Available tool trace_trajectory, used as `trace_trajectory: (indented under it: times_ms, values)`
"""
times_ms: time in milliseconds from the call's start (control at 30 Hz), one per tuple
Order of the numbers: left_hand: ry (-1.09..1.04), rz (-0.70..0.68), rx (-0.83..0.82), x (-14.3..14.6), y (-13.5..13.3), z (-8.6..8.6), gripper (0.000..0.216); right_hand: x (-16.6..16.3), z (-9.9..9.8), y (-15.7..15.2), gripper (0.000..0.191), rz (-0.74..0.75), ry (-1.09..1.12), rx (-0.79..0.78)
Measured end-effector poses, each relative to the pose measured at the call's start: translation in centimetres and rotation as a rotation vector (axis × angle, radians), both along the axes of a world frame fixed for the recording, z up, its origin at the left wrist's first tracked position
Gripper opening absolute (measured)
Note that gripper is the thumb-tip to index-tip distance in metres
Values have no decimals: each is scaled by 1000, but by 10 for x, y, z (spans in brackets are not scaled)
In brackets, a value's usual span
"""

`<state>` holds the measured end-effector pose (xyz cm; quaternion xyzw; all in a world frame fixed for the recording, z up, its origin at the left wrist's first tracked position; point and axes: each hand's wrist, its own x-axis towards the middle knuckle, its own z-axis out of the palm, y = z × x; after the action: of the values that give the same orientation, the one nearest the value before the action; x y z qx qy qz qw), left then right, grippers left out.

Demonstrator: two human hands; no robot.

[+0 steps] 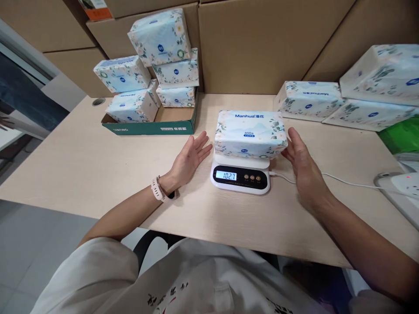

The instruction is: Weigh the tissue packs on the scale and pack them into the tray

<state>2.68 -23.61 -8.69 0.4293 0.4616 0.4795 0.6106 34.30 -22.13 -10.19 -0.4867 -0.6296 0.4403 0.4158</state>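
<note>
A floral pack of tissues (250, 133) rests on the white digital kitchen scale (240, 179), whose lit display (226, 175) appears to read 102.7. To the left of the pack, my left hand (191, 159) is open, palm turned toward it, fingers spread and a small gap between. My right hand (304, 168) stands at the pack's right side with its fingers stretched out. Its fingertips are partly hidden behind the pack's corner, so whether they touch it is unclear. A watch with a pale strap (157, 189) is on my left wrist.
A green-sided cardboard tray (147, 127) at the back left holds several stacked tissue packs (160, 39). More packs (310, 100) stand at the back right. Large cardboard boxes (255, 48) line the back. A white cable (353, 183) runs right from the scale to a power strip (406, 183).
</note>
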Motion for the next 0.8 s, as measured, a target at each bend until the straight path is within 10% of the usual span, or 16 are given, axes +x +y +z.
trace_trajectory:
  times_ms: [800]
  values:
    - [-98,8,5,-1,1,-6,87,0,4,-1,85,-2,-9,-56]
